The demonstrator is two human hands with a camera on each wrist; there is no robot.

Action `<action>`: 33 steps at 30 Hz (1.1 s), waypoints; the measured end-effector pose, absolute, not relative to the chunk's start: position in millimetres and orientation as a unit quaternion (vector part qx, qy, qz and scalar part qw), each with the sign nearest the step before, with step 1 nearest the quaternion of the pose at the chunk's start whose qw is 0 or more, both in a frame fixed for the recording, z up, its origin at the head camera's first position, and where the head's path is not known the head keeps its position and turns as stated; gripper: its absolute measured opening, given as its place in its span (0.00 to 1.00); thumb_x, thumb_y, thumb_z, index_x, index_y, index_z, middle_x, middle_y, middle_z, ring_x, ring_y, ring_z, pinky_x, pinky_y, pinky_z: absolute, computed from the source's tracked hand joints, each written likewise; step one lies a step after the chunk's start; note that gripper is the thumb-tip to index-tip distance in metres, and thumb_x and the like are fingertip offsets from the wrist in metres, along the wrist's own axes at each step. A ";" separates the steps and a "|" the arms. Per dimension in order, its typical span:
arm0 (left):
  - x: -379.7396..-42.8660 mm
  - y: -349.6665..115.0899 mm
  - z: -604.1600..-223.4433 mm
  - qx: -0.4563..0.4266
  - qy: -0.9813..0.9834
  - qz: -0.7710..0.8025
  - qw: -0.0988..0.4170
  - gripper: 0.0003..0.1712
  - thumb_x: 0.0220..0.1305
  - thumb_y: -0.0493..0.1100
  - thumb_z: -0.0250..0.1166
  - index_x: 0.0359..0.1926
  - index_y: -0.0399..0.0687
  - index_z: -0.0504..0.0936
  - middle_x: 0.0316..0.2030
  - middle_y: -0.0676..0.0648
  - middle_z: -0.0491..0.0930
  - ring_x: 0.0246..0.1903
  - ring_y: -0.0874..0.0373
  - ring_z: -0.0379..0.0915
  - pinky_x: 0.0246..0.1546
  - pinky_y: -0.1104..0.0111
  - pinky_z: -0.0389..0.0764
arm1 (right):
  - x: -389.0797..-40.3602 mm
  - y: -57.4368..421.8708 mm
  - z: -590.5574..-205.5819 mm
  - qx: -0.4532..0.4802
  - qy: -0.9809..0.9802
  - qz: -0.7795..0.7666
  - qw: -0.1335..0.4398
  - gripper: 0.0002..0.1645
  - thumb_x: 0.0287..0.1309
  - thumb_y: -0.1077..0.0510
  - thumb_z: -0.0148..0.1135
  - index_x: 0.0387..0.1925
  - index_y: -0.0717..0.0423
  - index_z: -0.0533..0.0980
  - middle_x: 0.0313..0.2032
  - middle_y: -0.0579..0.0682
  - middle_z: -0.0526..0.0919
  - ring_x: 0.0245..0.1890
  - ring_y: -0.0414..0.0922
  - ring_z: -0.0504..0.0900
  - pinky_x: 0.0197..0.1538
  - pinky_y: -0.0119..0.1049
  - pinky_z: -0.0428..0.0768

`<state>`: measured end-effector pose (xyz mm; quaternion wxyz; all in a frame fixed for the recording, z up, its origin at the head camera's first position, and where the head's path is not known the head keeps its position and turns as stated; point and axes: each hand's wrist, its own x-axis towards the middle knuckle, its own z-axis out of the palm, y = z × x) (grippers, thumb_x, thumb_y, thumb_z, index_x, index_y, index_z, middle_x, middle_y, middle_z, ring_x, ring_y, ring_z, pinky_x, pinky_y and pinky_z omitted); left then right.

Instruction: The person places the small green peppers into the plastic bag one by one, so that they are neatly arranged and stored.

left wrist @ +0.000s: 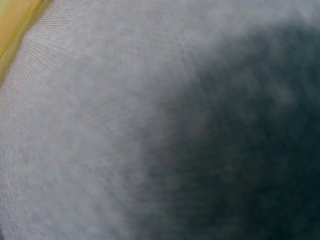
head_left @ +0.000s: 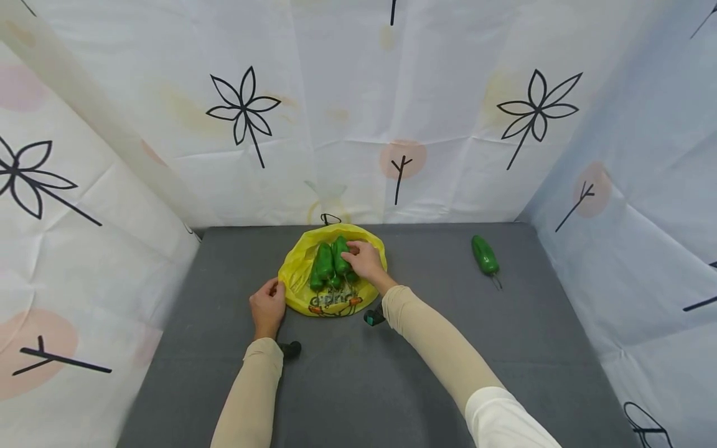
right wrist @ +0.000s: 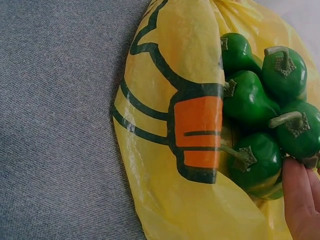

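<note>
A yellow plastic bag (head_left: pixel 297 264) lies with its mouth spread, near the back of the grey table. Several green peppers are piled inside it, stems towards me in the right wrist view. My right hand (head_left: pixel 366 261) reaches over the bag from the right and grips one upright green pepper (head_left: pixel 340 254) between thumb and fingers. In the right wrist view its fingers (right wrist: pixel 300 195) lie against a pepper (right wrist: pixel 298 129). At the bag's left edge, my left hand (head_left: pixel 267 309) pinches the rim. The left wrist view is mostly blurred, with only a strip of bag (left wrist: pixel 15 30) in one corner.
One more green pepper (head_left: pixel 485 255) lies alone on the grey table (head_left: pixel 437 348), towards the back right. Pale patterned cloth walls (head_left: pixel 358 112) rise behind and on both sides. Small dark devices hang under both wrists.
</note>
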<state>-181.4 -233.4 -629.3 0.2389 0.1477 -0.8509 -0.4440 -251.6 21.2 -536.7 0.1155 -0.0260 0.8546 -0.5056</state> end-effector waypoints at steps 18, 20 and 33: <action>-179.3 -231.4 -627.8 0.147 -0.847 -0.452 0.237 0.13 0.68 0.43 0.63 0.43 0.43 0.91 0.29 0.41 0.88 0.27 0.53 0.78 0.33 0.71 0.74 | -251.7 32.3 -524.1 -0.054 0.879 -0.464 0.093 0.28 0.73 0.50 0.58 0.69 0.57 0.73 0.63 0.56 0.80 0.62 0.53 0.80 0.60 0.48 0.80; -178.5 -231.8 -629.2 0.147 -0.847 -0.453 0.238 0.13 0.68 0.43 0.63 0.43 0.43 0.91 0.29 0.41 0.89 0.26 0.54 0.77 0.32 0.73 0.74 | -250.8 34.8 -521.9 -0.061 0.880 -0.463 0.087 0.29 0.74 0.49 0.56 0.70 0.57 0.72 0.65 0.56 0.79 0.63 0.53 0.80 0.61 0.48 0.80; -178.8 -233.4 -625.8 0.150 -0.850 -0.447 0.234 0.14 0.68 0.44 0.62 0.44 0.43 0.91 0.30 0.41 0.89 0.27 0.52 0.78 0.33 0.69 0.75 | -243.1 47.8 -510.6 -0.143 0.939 -0.310 -0.044 0.29 0.75 0.46 0.55 0.70 0.54 0.72 0.67 0.57 0.69 0.64 0.55 0.72 0.62 0.51 0.76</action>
